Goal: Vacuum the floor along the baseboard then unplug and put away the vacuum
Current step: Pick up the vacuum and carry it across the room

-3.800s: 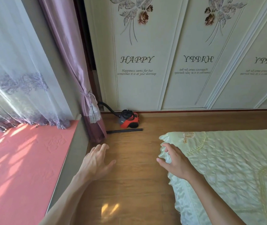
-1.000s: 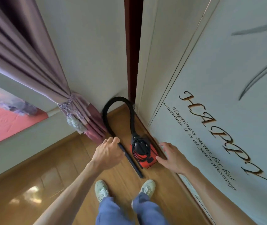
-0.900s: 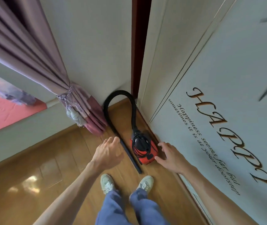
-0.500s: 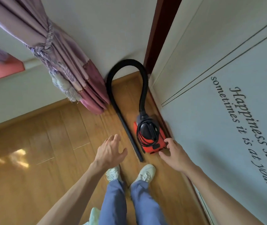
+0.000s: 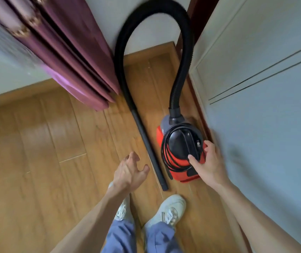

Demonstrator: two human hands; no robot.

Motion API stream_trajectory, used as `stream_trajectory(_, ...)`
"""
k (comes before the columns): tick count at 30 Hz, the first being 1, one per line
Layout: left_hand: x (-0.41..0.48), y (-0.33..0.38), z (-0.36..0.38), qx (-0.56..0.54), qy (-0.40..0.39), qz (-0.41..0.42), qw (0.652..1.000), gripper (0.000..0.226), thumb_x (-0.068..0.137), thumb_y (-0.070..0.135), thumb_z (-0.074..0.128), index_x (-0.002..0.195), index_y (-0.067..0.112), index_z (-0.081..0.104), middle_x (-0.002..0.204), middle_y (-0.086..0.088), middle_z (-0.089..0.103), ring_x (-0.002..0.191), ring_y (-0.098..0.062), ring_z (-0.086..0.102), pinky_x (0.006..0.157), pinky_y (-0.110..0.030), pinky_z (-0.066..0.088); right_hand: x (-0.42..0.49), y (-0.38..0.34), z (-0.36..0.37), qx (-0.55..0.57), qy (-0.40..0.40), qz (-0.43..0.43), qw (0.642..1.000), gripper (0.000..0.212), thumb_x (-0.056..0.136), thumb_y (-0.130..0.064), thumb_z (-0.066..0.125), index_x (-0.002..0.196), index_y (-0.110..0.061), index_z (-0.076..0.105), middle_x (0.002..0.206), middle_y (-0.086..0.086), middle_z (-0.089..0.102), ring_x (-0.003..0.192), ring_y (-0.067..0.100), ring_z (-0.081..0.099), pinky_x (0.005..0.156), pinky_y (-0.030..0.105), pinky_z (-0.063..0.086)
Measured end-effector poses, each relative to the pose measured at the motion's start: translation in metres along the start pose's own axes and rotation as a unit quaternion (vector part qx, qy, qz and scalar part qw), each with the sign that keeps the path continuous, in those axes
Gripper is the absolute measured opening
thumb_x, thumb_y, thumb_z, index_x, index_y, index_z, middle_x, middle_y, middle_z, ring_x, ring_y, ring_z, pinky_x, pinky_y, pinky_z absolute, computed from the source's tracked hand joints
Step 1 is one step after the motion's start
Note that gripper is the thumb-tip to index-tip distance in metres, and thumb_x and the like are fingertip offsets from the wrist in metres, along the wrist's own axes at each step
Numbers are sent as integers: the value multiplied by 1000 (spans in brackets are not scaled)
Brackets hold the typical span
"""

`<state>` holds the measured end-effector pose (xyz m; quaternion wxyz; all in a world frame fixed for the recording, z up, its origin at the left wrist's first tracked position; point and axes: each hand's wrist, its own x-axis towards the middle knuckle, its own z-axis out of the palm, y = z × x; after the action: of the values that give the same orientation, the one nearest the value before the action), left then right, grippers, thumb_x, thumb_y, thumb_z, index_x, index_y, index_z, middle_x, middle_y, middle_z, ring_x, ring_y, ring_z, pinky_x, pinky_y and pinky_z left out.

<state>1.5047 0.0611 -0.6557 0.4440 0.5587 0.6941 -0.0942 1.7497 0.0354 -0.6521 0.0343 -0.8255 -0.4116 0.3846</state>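
Gripping near end of red vacuum point(image 5: 181, 175), right hand point(image 5: 210, 166); left hand point(image 5: 129, 172) spread, empty. Rigid, likely light; best lifted by black top handle point(image 5: 187, 141); hose point(image 5: 181, 52) floppy.

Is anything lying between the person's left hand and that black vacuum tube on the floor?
Nothing visible does. The open left hand hovers beside the tube, only bare wooden floor between them. The right hand grips the red vacuum.

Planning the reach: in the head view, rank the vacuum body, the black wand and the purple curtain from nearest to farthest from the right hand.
1. vacuum body, gripped by the right hand.
2. black wand, on the floor left of it.
3. purple curtain, far upper left.
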Motion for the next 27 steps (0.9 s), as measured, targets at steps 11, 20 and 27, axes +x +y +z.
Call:
stream_trajectory(11, 87, -39, 96, -98, -46, -127, 986, 40, 84, 46, 58, 111, 17, 52, 105, -9, 64, 92, -27, 62, 87, -41, 54, 52, 30, 68, 9, 140, 26, 990, 87, 70, -53, 79, 136, -8, 44, 130, 12, 47, 124, 32, 44, 107, 47, 33)
stream_trajectory(20, 134, -30, 123, -144, -45, -167, 974, 57, 89, 42, 58, 135, 12, 41, 124, -16, 56, 102, -30, 56, 86, -35, 49, 56, 33, 76, 73, 170, -24, 982, 59, 72, -27, 78, 119, -8, 48, 109, -1, 44, 109, 22, 44, 97, 43, 42)
stream_trajectory(27, 174, -18, 146, -179, -18, -207, 962, 59, 90, 38, 63, 132, 5, 37, 131, -22, 53, 120, -38, 54, 101, -41, 47, 59, 36, 82, 90, 147, -32, 985, 48, 77, -18, 72, 118, -9, 48, 109, 1, 50, 102, 23, 52, 85, 33, 42)
